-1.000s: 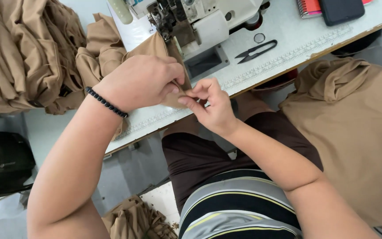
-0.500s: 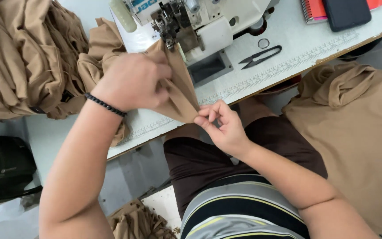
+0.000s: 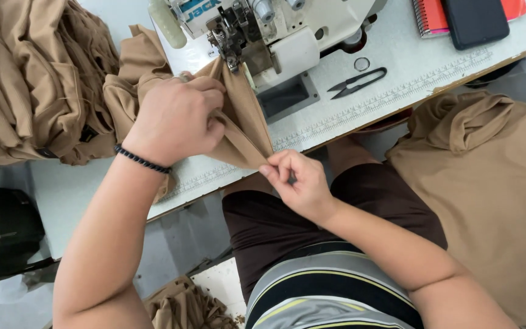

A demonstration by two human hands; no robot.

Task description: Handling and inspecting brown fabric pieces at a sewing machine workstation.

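From the head camera, you are looking down at a soft, matte tan fabric piece (image 3: pixel 246 125), a folded knit strip that is lying on the white table (image 3: pixel 397 55) and running with its long axis from the needle area of the cream-coloured sewing machine (image 3: pixel 275 30) diagonally down toward your lap, its upper end pointing at the presser foot. Your left hand (image 3: pixel 175 119) is closing in a fist around the upper part of the strip, just beside the machine, with a dark beaded bracelet (image 3: pixel 142 160) sitting on the wrist. Your right hand (image 3: pixel 296 183) is pinching the lower tip of the strip at the table edge, thumb and fingers pressing together on the cloth. Limp tan garments (image 3: pixel 25 79) are piling in crumpled folds at the far left, more tan cloth (image 3: pixel 488 176) is draping at your right, and slim black metal thread snips (image 3: pixel 357 82) are lying on the table beyond the machine.
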